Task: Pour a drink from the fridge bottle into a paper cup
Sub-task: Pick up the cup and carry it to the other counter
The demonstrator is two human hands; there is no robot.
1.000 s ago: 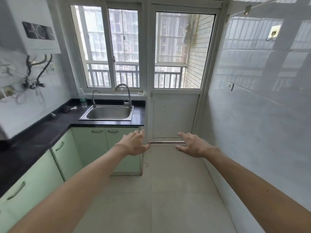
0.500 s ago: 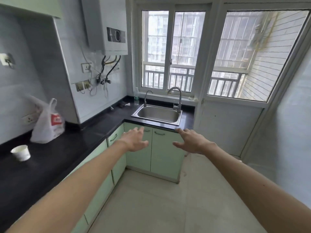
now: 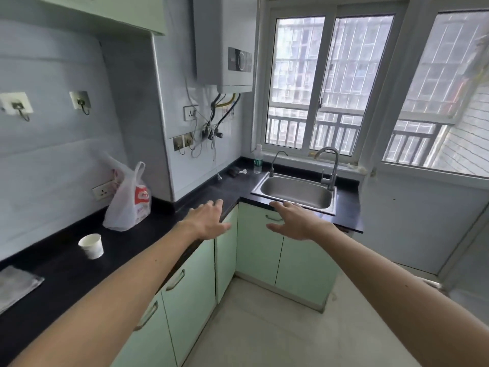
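Head view: a narrow kitchen seen past the person's own outstretched arms, with a black L-shaped surface (image 3: 79, 274) running along the left wall and under the window (image 3: 330, 83).
Left hand (image 3: 209, 221): held out in the air, palm down, fingers straight and slightly spread, holding nothing. It hovers by the inner corner edge of the surface.
Right hand (image 3: 296, 223): also in the air, palm down, fingers relaxed and spread, holding nothing. It sits just in front of the sink's near rim, beside the left hand with a gap between them.
Paper cup (image 3: 91, 246): white, open end up, standing alone on the surface at the left, well apart from both hands. Its inside cannot be seen.
Plastic bag (image 3: 129, 202): white with red print, on the surface against the wall, behind the cup and near it.
Cloth (image 3: 16, 284): grey, lying flat at the far left edge of the surface.
Sink (image 3: 296, 192): steel, set into the surface below the window, with a curved tap (image 3: 329, 165) at its back rim.
Small clear bottle (image 3: 258, 162): upright on the surface, left of the sink.
Cupboards (image 3: 190, 287): pale green doors under the surface.
Water heater (image 3: 225, 49): white box on the wall above the corner, pipes hanging beneath.
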